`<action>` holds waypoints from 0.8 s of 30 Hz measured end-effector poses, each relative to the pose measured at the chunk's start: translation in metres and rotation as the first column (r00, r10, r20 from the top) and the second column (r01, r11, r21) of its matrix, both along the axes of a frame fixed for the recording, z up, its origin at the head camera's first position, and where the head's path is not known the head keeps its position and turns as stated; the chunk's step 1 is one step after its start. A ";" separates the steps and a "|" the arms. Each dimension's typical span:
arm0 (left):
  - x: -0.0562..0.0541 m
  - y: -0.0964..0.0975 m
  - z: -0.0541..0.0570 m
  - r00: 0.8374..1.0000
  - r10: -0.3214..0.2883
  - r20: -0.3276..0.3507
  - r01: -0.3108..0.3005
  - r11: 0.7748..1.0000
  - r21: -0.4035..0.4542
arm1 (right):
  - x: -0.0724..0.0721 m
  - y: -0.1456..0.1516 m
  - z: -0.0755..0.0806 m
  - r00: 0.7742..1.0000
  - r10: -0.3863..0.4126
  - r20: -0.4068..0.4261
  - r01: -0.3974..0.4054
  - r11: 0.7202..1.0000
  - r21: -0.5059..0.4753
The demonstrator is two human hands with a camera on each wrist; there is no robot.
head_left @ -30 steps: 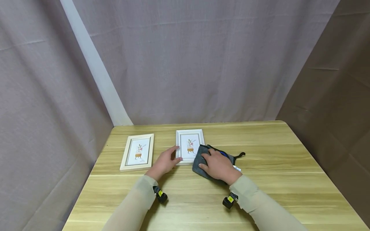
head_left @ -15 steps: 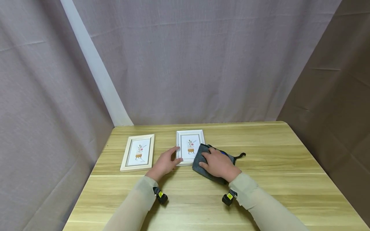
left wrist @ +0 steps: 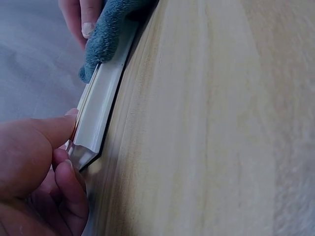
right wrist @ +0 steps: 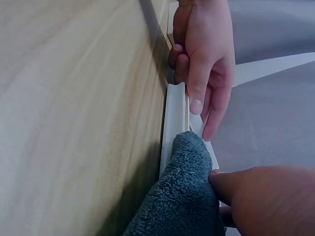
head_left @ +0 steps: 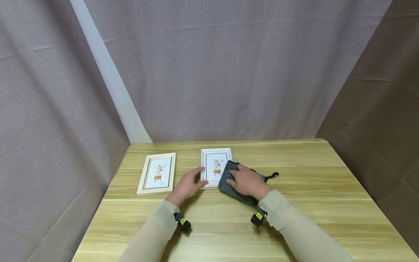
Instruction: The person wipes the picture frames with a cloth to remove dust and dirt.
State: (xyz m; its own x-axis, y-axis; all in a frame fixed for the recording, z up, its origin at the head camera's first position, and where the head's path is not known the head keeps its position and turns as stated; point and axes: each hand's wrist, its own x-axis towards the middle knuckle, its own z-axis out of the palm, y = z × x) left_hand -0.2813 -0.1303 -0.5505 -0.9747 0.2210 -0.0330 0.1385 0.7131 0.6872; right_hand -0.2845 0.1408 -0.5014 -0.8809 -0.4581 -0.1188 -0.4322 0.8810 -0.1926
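Note:
A white picture frame (head_left: pixel 217 150) with a plant print lies flat near the middle of the table. My left hand (head_left: pixel 187 185) holds its left edge; in the left wrist view the thumb (left wrist: pixel 56 129) rests on top of the frame's corner, fingers curled at its side. A folded dark grey-blue cloth (head_left: pixel 226 183) covers the frame's lower right part. My right hand (head_left: pixel 248 181) grips the cloth from above and presses it on the frame. In the right wrist view, the thumb (right wrist: pixel 229 184) touches the fuzzy cloth (right wrist: pixel 184 182); most of the other fingers are hidden there.
A cream picture frame (head_left: pixel 141 185) with a similar print lies flat at the left. From the cloth's right side a black loop (head_left: pixel 272 175) sticks out. Grey curtains (head_left: pixel 216 72) hang behind the wooden table (head_left: pixel 294 156); a brown one (head_left: pixel 376 120) hangs at the right.
My right hand and the cloth have shifted slightly up over the white frame's right side. The left hand keeps its place on the frame's left edge.

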 end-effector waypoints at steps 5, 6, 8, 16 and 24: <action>0.002 0.000 0.002 1.000 0.001 0.002 -0.001 1.000 0.008 | -0.007 0.000 0.002 1.000 0.013 0.006 -0.013 1.000 -0.007; 0.002 0.000 0.002 1.000 0.001 -0.001 -0.001 1.000 0.009 | -0.009 0.000 0.002 1.000 0.017 0.004 -0.017 1.000 -0.004; 0.002 0.000 0.002 1.000 0.000 -0.005 0.000 1.000 0.012 | -0.013 0.000 0.002 1.000 0.018 0.009 -0.019 1.000 0.004; 0.002 0.000 0.001 1.000 -0.004 -0.008 0.005 1.000 0.022 | -0.029 -0.003 0.002 0.999 0.006 0.039 -0.007 0.999 0.031; 0.000 -0.001 0.000 1.000 -0.014 -0.016 0.014 1.000 0.017 | -0.043 -0.007 0.006 0.999 0.010 0.038 -0.011 0.999 0.048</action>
State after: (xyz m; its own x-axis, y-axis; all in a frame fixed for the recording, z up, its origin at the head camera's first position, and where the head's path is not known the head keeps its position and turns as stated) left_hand -0.2809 -0.1315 -0.5502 -0.9718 0.2353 -0.0137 0.1593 0.6988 0.6973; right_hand -0.3271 0.1340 -0.4952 -0.8705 -0.4602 -0.1745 -0.4347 0.8851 -0.1661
